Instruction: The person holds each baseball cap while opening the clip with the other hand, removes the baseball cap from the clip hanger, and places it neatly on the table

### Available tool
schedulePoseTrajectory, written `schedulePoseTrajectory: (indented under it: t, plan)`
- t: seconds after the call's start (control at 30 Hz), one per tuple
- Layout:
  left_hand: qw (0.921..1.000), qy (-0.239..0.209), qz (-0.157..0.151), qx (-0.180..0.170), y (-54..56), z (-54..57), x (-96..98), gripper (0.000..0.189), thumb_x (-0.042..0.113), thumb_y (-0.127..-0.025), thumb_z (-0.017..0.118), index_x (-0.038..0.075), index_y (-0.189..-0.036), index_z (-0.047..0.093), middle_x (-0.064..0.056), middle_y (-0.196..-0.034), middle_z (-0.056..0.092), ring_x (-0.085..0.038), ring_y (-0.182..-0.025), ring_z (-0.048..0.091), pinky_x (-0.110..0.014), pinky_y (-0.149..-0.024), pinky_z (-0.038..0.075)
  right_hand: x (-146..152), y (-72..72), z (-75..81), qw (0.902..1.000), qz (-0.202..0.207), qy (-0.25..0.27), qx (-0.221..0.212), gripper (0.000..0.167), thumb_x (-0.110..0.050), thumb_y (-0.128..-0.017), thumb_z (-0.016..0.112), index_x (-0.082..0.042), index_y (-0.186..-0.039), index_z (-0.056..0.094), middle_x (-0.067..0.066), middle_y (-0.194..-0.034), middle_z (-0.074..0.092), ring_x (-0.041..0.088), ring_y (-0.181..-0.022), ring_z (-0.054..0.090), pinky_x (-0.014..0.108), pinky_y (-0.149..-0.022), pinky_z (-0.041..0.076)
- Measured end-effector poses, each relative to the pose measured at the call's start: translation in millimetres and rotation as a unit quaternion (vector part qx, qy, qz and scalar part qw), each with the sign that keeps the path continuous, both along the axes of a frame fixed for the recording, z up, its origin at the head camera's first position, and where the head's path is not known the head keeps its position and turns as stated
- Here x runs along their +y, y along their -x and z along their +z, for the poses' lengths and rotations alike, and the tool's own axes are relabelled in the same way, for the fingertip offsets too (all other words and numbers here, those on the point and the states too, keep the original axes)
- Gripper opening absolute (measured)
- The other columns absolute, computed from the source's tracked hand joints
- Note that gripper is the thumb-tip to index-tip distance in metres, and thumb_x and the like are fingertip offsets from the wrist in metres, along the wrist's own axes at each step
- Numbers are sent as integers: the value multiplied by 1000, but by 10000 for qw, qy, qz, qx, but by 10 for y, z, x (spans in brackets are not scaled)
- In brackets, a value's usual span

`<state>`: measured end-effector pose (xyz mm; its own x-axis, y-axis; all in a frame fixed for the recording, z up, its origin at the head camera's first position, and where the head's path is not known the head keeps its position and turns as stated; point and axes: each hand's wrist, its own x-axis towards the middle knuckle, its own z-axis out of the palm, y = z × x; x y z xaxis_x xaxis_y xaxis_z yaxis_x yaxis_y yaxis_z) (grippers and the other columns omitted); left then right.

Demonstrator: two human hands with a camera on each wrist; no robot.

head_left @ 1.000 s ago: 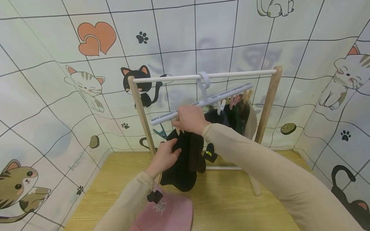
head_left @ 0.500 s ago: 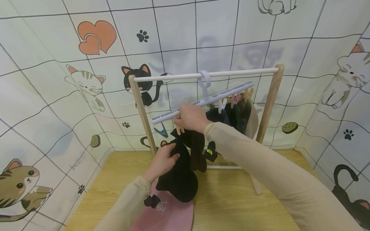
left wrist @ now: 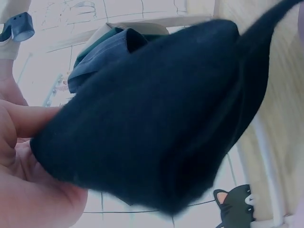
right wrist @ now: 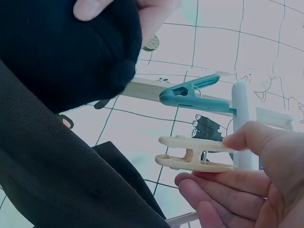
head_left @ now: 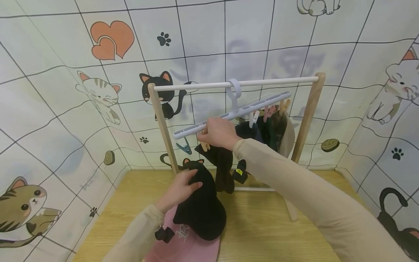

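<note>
2 pinch grips — my left hand (head_left: 178, 190) holds black cap (head_left: 203, 207), my right hand (head_left: 222, 134) a beige clip (right wrist: 192, 165) below hanger (head_left: 235, 113).

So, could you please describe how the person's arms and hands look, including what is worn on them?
The left hand and right hand wear no gloves. Plain beige long sleeves reach the wrists. A small, boxy black device sits at each wrist; the right one carries a yellow mark.

No word is legible: the white stitched monogram (head_left: 183, 231) on the pink cap (head_left: 200, 251) is unclear, and the yellow label (head_left: 239, 171) on the black wrist camera (head_left: 241, 177) is too small to read.
</note>
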<state>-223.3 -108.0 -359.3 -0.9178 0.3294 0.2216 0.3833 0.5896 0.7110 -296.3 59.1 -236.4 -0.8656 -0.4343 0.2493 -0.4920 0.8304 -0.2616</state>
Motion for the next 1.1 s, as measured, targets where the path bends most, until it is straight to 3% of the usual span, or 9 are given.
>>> schedulePoseTrajectory:
  t: [0.1,0.23,0.33,0.47,0.67,0.77,0.87,1.1]
  plan:
    - [9978,-439,-168,-467,-32,-52,-45,41,8,-91,64,-9,-127,56,-22,-125,58,-37,-120,51,-53,-100,37,17,10,-17,9998,26,182,-35,45,-31,-87,65,-16,-47,49,-6,-43,35,9,-39,28,23,-40,18]
    - [9881,-951,-672,-1002,-81,-128,-100,29,11,-95,59,-1,-121,61,-10,-115,64,-25,-108,59,-47,-95,43,25,12,-45,9993,-5,377,10,46,-35,-85,68,-16,-46,52,-7,-42,34,9,-39,27,23,-40,17]
    - [9842,-998,-996,-1071,-133,-202,-135,23,11,-97,57,1,-117,62,-6,-107,67,-19,-98,62,-38,-89,46,18,1,-60,9986,-22,516,95,47,-37,-84,69,-15,-46,53,-6,-42,34,9,-39,28,24,-39,17]
    - [9857,-733,-1118,-1028,-226,-321,-197,21,12,-97,58,3,-114,63,-3,-105,67,-16,-98,61,-32,-87,47,-12,-19,-80,9977,-40,615,299,45,-37,-82,70,-14,-47,54,-6,-42,38,11,-39,35,24,-39,19]
    - [9873,-552,-925,-1166,-361,-495,-349,36,14,-94,62,5,-129,58,-6,-124,61,-24,-118,54,-45,-98,40,-81,-54,-109,9909,-214,-135,1323,45,-38,-84,64,-15,-52,43,-5,-47,30,12,-42,30,25,-39,20]
    - [9916,-418,-508,-1116,-437,-553,-430,38,17,-93,65,1,-127,57,-13,-122,61,-27,-108,58,-45,-91,45,-112,-91,-105,9838,-316,-435,1710,45,-38,-85,63,-14,-54,42,-4,-49,26,12,-42,26,25,-38,19]
    - [9910,-524,-138,-1228,-498,-589,-493,41,20,-94,64,-3,-127,54,-17,-119,59,-24,-96,61,-40,-81,49,-130,-119,-97,9798,-377,-476,1903,45,-36,-85,64,-14,-54,41,-4,-49,24,12,-42,24,25,-38,18]
    - [9854,-965,-12,-1403,-556,-619,-598,21,17,-98,57,2,-112,57,-14,-108,63,-19,-83,65,-32,-72,50,-155,-121,-101,9819,-329,-5,1867,44,-31,-82,65,-15,-53,37,-5,-48,22,12,-42,23,26,-38,17]
